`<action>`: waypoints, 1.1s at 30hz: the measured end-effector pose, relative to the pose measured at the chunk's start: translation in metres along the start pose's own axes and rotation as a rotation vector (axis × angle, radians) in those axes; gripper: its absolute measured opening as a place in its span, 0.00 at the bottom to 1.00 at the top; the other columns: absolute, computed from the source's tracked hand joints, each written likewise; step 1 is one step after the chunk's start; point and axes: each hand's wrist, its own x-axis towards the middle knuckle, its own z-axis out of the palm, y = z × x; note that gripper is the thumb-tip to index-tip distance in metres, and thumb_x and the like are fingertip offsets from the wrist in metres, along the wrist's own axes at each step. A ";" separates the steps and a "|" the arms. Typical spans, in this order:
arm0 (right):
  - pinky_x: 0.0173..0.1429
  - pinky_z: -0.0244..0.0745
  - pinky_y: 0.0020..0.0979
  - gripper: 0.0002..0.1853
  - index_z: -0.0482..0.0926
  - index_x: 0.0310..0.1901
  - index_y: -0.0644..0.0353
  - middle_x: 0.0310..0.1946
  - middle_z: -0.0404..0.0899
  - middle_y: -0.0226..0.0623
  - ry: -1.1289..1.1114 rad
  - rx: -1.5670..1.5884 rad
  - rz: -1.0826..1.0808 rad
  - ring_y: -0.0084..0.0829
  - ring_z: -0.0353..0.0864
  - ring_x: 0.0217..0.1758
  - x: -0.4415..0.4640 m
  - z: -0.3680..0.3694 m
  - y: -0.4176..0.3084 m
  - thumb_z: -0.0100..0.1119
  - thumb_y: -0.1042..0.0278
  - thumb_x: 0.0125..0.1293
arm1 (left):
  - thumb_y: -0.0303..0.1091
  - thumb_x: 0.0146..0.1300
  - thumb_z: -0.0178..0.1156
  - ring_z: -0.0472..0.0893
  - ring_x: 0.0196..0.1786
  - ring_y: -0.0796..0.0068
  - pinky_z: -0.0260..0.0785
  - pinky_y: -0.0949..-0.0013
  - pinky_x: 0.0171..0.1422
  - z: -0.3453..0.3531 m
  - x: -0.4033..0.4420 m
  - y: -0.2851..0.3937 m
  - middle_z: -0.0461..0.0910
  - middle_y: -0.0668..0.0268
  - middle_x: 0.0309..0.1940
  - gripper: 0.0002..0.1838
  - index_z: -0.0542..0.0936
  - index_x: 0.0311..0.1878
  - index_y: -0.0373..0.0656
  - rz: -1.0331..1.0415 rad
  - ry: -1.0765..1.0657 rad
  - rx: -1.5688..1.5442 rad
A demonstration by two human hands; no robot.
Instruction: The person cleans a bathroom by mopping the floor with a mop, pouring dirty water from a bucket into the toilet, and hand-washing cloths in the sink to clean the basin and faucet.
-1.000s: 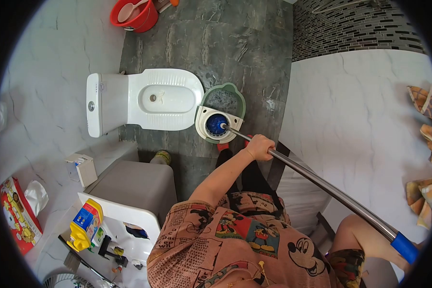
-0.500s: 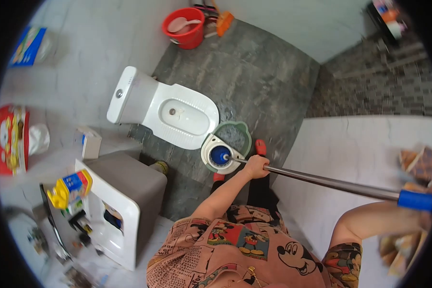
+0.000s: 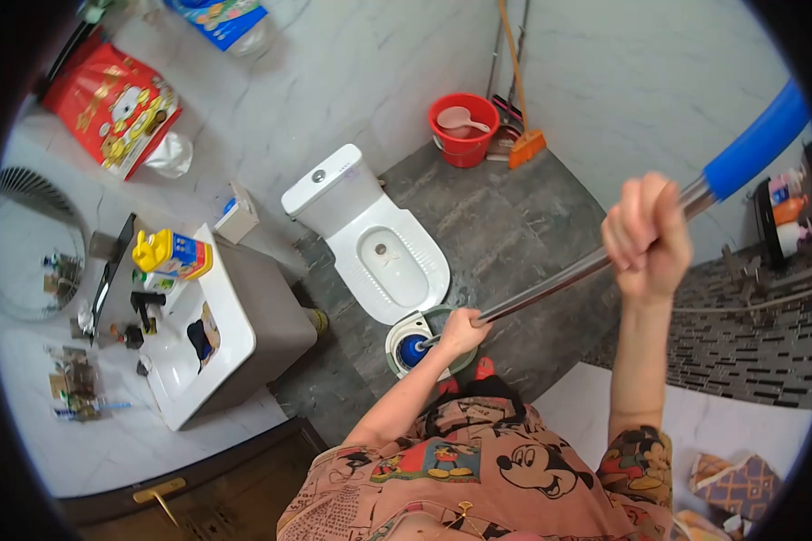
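Grey floor (image 3: 514, 230) bears the bucket (image 3: 408, 328); left hand (image 3: 463, 332), nearer it, and right hand (image 3: 648, 236) grasp the mop handle (image 3: 545, 287) slanting away.

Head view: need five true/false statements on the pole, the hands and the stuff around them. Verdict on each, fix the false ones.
1. The left hand holds the metal pole lower down than the right hand. True.
2. The blue grip is in the left hand. False: the blue grip is beyond the right hand, toward the pole's upper end.
3. The pink dipper sits in the red bucket. True.
4. The yellow bottle stands in the red bucket. False: the yellow bottle is on the white sink.
5. The orange broom head is right of the red bucket in view. True.
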 end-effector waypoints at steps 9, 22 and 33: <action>0.12 0.65 0.23 0.15 0.64 0.23 0.52 0.13 0.62 0.25 -1.241 0.170 0.125 0.20 0.60 0.09 0.222 0.068 -0.114 0.45 0.62 0.70 | 0.38 0.52 0.65 0.67 0.17 0.68 0.61 0.65 0.21 -0.105 0.053 0.170 0.67 0.55 0.11 0.16 0.76 0.18 0.36 0.213 0.295 -0.152; 0.15 0.54 0.19 0.15 0.69 0.33 0.58 0.16 0.60 0.23 -0.950 0.275 0.172 0.15 0.54 0.12 0.471 -0.007 -0.028 0.41 0.57 0.73 | 0.40 0.59 0.62 0.77 0.40 0.50 0.70 0.61 0.42 -0.130 0.312 0.231 0.76 0.49 0.39 0.18 0.74 0.45 0.36 0.197 0.678 -0.068; 0.35 0.69 0.31 0.15 0.67 0.42 0.62 0.27 0.72 0.34 -0.151 -0.826 0.258 0.26 0.72 0.31 0.497 -0.301 0.497 0.48 0.56 0.70 | 0.52 0.55 0.58 0.78 0.50 0.49 0.71 0.56 0.53 0.046 0.083 -0.027 0.79 0.49 0.45 0.27 0.76 0.52 0.41 -1.028 0.175 0.129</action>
